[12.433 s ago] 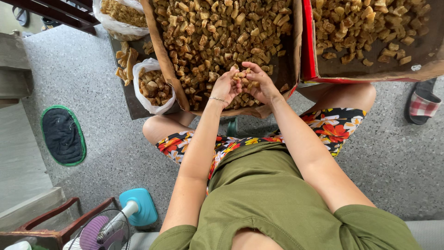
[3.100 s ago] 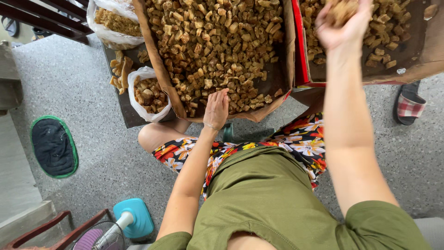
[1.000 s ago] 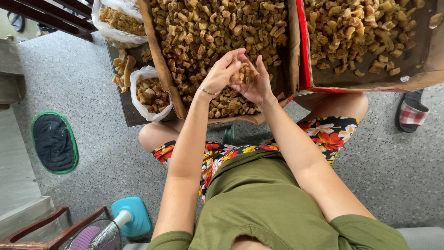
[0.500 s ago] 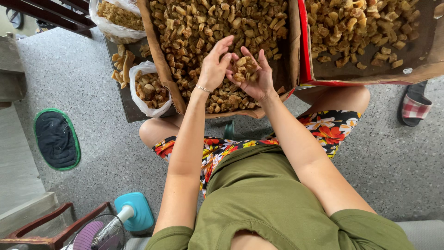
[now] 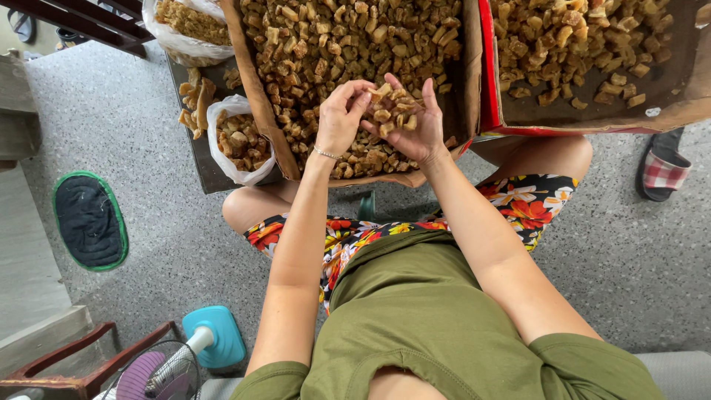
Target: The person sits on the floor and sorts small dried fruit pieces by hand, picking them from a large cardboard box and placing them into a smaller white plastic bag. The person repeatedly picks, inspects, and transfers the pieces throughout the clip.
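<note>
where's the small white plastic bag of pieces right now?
In the head view, the small white bag sits on the dark tray, left of the middle cardboard box and of the left hand, just beyond the person's knee.

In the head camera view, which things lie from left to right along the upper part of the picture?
Dark mat with green rim → small white bag of fried pieces → left hand → right hand → red-edged box → checked slipper.
</note>
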